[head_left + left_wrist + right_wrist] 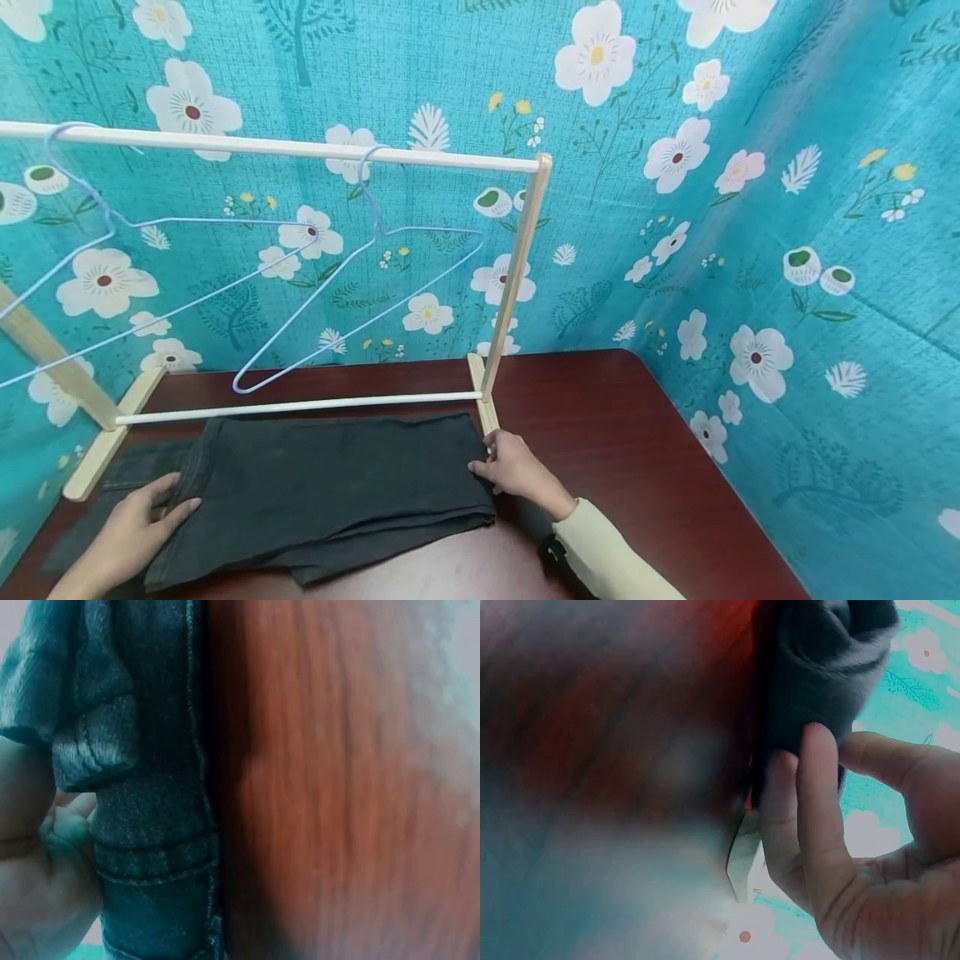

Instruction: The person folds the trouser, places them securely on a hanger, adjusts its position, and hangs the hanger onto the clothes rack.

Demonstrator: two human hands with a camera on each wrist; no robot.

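A pair of dark jeans [337, 483] lies folded across the table, its layers stacked and its long side toward me. My left hand [138, 525] grips the left part, with thumb and fingers at the edge of the upper fold; more denim lies beneath and beyond it. Stitched seams on the jeans [154, 825] show in the left wrist view, beside part of that hand. At the right end, my right hand [517, 475] pinches the folded edge. The right wrist view shows its fingers against the rolled denim [817, 682], thumb on the far side.
Behind the jeans stands a wooden rack with a white top rail [262, 145] and a low white bar [300, 407]. Two blue wire hangers hang from it, one left and one nearer the right post [517, 275]. A flowered teal curtain [675, 250] surrounds the dark red table [600, 417].
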